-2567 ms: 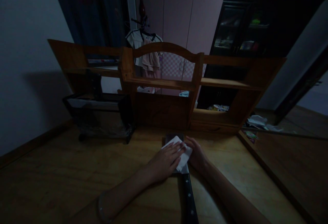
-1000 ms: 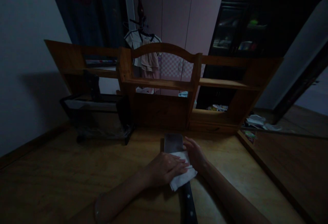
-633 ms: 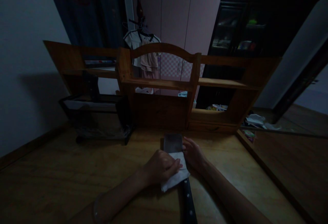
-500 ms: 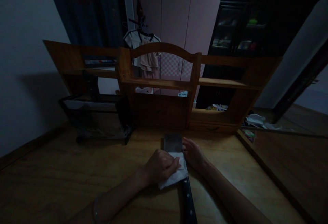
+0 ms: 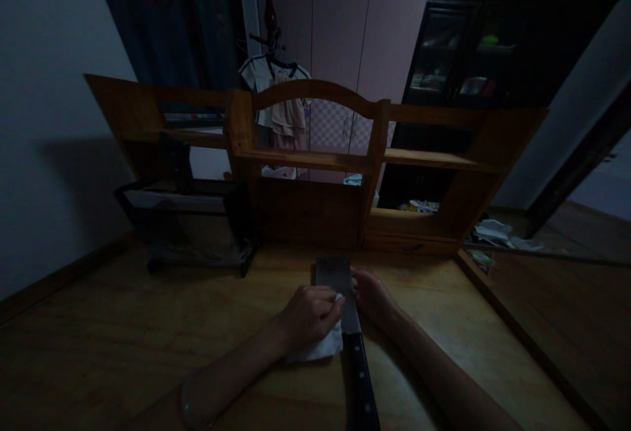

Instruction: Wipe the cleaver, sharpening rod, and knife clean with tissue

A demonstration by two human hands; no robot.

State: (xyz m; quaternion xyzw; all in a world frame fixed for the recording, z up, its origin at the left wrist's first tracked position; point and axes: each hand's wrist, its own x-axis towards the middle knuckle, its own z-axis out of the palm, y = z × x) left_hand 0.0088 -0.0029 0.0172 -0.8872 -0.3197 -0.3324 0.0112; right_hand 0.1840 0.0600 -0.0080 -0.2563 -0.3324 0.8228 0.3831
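Note:
A cleaver [image 5: 351, 309] lies on the wooden table in front of me, its broad grey blade pointing away and its black riveted handle [image 5: 362, 378] towards me. My left hand [image 5: 313, 313] is closed on a white cloth or paper wipe [image 5: 320, 347], pressed against the left side of the blade. Part of the wipe hangs below the hand, left of the handle. At the blade's right edge, my right hand [image 5: 372, 296] grips the cleaver with bent fingers; some fingertips are hidden.
A black-framed rack [image 5: 197, 198] with a dark upright handle stands at the table's back left. The wooden shelf unit [image 5: 305, 161] runs along the back of the table [image 5: 197, 326]. Beyond it are hanging clothes [image 5: 280, 96] and a pink wardrobe [image 5: 340, 30].
The wipe under my left hand has shifted left, baring more of the blade near the handle. My right hand stays at the blade's right edge.

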